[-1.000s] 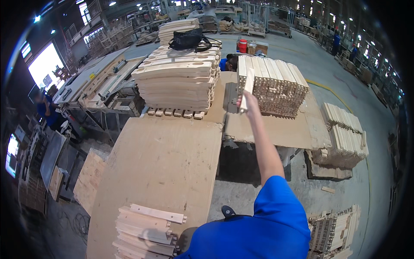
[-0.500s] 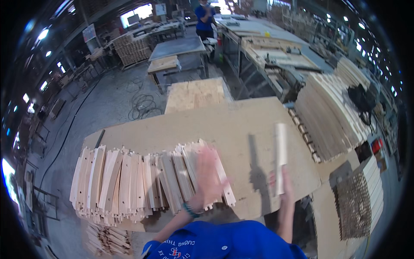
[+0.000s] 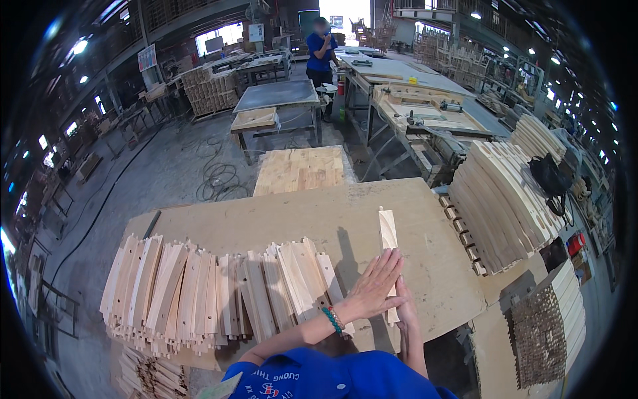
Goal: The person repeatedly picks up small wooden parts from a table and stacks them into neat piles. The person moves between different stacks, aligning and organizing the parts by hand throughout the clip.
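Observation:
A pale wooden slat [image 3: 387, 230] with a small tenon at its far end stands out above the worktable. My right hand [image 3: 407, 310] grips it near its lower part, with the fingers partly hidden behind my left hand. Across the slat's face lies my left hand [image 3: 373, 287], its fingers stretched out flat and touching the wood. To the left, a long row of similar slats [image 3: 203, 292] rests on the brown board [image 3: 425, 219], many with a drilled hole. A green beaded bracelet [image 3: 332, 320] is on my left wrist.
Stacks of curved wooden pieces [image 3: 498, 206] and slats [image 3: 548, 326] stand on the right, with a black bag [image 3: 550, 175] on top. Beyond the board are a low wooden surface [image 3: 299, 171] and tables. A co-worker [image 3: 321, 53] stands in the background. Cables [image 3: 219, 181] lie on the floor.
My left hand has moved right from over the row onto the slat. My right hand has brought the slat leftward, toward the left hand. The view has tilted up a little.

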